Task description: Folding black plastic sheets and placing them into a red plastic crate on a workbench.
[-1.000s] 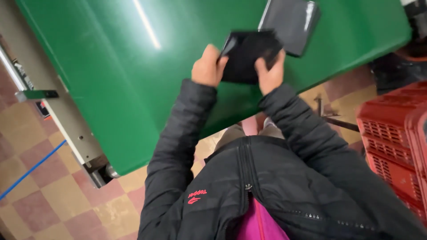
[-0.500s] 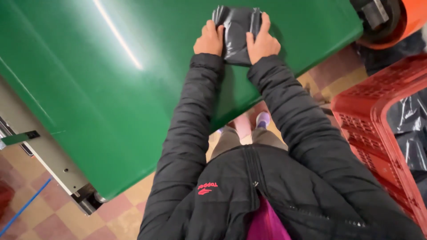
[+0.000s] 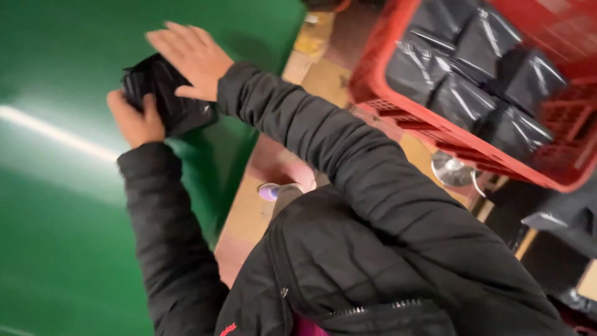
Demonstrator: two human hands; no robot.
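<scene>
Glossy green table with light streak, tan tiled floor, red plastic crate

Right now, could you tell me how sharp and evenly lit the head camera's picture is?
Head view: motion blur softens everything, the right hand most; a bright glare streak crosses the green table; the wrapped black packs in the red crate show shiny highlights; the black bundle is dark, with little detail.

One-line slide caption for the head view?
Both hands press a black bag on the green table: left hand grips its edge, right hand lies flat on top, beside a red crate.
</scene>
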